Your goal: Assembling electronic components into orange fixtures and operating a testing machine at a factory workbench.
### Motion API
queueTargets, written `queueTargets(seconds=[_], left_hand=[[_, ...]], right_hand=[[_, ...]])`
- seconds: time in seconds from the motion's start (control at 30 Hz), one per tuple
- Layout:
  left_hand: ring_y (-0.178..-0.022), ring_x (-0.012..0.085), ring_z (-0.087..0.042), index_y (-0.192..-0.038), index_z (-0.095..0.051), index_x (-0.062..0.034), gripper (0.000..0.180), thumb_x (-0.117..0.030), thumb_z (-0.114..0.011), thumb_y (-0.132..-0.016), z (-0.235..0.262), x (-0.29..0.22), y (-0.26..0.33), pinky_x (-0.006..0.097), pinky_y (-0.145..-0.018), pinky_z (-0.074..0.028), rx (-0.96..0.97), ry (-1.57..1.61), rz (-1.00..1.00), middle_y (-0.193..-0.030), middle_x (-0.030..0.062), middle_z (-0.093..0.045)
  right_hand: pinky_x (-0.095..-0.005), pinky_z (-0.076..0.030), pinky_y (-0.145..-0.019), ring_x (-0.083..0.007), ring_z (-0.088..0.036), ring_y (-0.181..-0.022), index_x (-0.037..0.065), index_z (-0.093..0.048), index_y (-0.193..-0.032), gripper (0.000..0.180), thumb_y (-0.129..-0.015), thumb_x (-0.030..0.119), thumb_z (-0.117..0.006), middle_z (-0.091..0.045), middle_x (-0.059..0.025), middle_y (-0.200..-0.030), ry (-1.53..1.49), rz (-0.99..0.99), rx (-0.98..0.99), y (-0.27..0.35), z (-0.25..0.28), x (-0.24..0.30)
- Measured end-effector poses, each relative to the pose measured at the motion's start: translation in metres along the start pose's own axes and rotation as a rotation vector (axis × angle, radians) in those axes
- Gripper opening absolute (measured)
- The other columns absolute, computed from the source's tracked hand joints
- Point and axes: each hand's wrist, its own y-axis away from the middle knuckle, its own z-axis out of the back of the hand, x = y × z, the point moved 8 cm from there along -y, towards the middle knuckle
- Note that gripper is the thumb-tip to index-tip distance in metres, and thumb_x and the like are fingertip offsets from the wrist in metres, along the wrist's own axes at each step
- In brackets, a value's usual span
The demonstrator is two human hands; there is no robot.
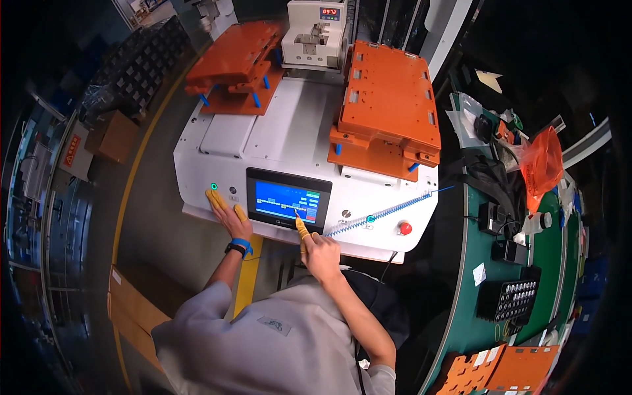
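My left hand lies spread on the white machine's front panel, with yellow finger covers on its fingertips. Its fingers rest just below a green-lit button. A blue wrist strap and a dark watch circle that wrist. Over the lower edge of the blue touchscreen reaches my right hand, its fingers curled. From it a slim yellow shape with a dark pointed tip extends to the screen. I cannot tell whether this is a covered finger or a held tool.
Two orange fixture plates stand left and right on the machine. Behind them sits a white unit with a red display. A blue coiled cord crosses near the red stop button. On the right, a green bench holds a black tray.
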Motion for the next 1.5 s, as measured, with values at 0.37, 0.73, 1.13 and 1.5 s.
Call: queueTargets(seconds=[0.37,0.73,1.13,1.5], left_hand=[[-0.151,0.0478,-0.017,-0.159,-0.015,0.0058,0.074,-0.026,-0.046,-0.099,-0.003,0.003,0.001,0.054,-0.124,-0.012,0.009,-0.014,0.018,-0.165,0.0301,-0.015],[-0.151,0.0481,-0.017,-0.16,-0.015,0.005,0.074,-0.025,-0.045,-0.099,-0.003,0.0,0.001,0.055,-0.124,-0.012,0.004,0.001,0.007,-0.165,0.03,-0.015],[-0.151,0.0482,-0.018,-0.159,-0.016,0.0064,0.073,-0.026,-0.045,-0.1,-0.002,0.001,0.001,0.055,-0.124,-0.012,0.002,-0.017,0.011,-0.164,0.0306,-0.016],[-0.152,0.0474,-0.017,-0.159,-0.015,0.0065,0.074,-0.025,-0.045,-0.099,-0.001,-0.001,-0.003,0.054,-0.124,-0.011,0.002,-0.016,0.008,-0.164,0.0305,-0.015]], right_hand=[[-0.0392,-0.05,-0.06,-0.0261,-0.063,-0.064,0.007,-0.064,-0.083,0.013,-0.074,0.01,-0.073,-0.058,-0.0068,-0.07,-0.037,0.007,-0.024,-0.004,0.003,0.005],[-0.0397,-0.052,-0.061,-0.0271,-0.065,-0.065,0.008,-0.064,-0.086,0.018,-0.072,0.011,-0.074,-0.06,-0.0071,-0.072,-0.037,0.001,-0.019,0.0,0.007,-0.002],[-0.0401,-0.05,-0.059,-0.0287,-0.064,-0.06,0.006,-0.075,-0.094,0.025,-0.07,0.011,-0.074,-0.062,-0.0081,-0.068,-0.025,-0.07,-0.039,-0.003,0.023,-0.016],[-0.0398,-0.05,-0.058,-0.0283,-0.063,-0.059,0.005,-0.074,-0.093,0.024,-0.07,0.01,-0.074,-0.061,-0.0077,-0.067,-0.05,-0.031,-0.045,-0.003,0.021,-0.015]])
